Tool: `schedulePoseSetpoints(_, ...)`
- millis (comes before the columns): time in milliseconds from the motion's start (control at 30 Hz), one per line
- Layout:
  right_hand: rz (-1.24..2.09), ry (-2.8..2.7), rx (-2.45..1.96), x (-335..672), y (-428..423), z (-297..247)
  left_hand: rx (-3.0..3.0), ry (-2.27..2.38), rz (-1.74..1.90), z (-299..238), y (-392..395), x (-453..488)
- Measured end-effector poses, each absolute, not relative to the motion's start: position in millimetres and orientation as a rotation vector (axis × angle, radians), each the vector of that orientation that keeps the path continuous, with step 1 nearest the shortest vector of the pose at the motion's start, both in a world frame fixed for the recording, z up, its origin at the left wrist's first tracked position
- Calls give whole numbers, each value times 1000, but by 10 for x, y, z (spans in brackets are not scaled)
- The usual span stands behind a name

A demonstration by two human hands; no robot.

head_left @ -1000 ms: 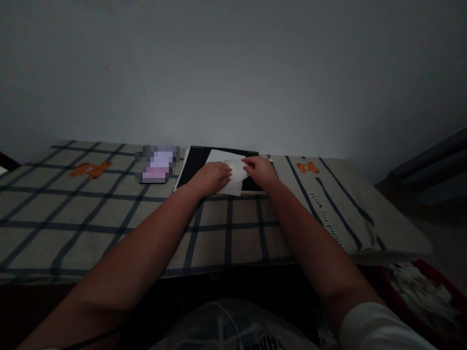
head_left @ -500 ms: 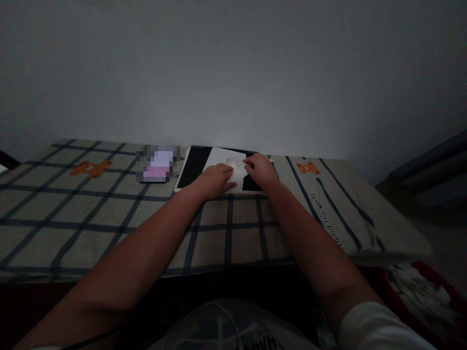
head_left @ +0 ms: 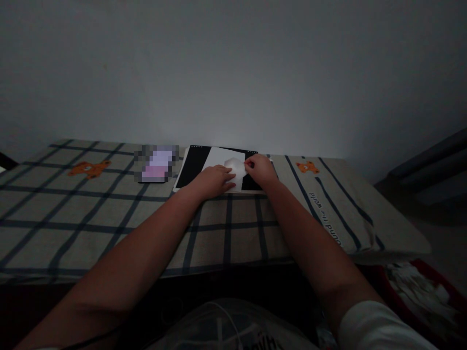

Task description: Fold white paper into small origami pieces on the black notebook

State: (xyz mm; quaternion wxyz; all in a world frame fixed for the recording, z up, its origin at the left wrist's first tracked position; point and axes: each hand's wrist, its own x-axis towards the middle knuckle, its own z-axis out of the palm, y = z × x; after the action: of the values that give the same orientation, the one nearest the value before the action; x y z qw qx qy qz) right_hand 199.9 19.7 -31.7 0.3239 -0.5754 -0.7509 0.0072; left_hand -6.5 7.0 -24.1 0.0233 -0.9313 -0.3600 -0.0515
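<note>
A small pale piece of paper (head_left: 237, 168) lies over a larger white sheet (head_left: 221, 156) on a black pad or notebook (head_left: 190, 167) with a white edge. From the left, my left hand (head_left: 214, 181) rests on the papers, its fingers stretched out at the small piece's left edge. My right hand (head_left: 261, 169) is closed in a pinch at the right edge of that piece, thumb and index finger together. Its other fingers are curled in. How much of the paper sits between the fingertips is too small to see clearly.
A phone (head_left: 156, 165) with a lit, blurred screen lies left of the pad. Checked cloth (head_left: 142, 209) with orange bear prints covers the table, which meets a plain wall (head_left: 233, 73). On the floor at lower right stands a red container (head_left: 458, 289) with white contents.
My right hand has shifted very slightly at the small paper's right edge. The left hand stays almost in place. The whole view has moved a little.
</note>
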Motion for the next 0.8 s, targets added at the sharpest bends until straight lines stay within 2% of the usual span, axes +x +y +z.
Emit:
schedulePoseSetpoints(333,-103,-2030,-1526,2004,81,-217,-2877,-1192,-10,-144,-57,-25)
schedulePoseSetpoints(600,-172,-2308,-1304,2044,29,-122,-2907,-1285,-3,-189,-121,1)
schedulePoseSetpoints(800,-244,-2382,-1299,2069,-3,-58,-2894,-1338,-14,-203,-158,32)
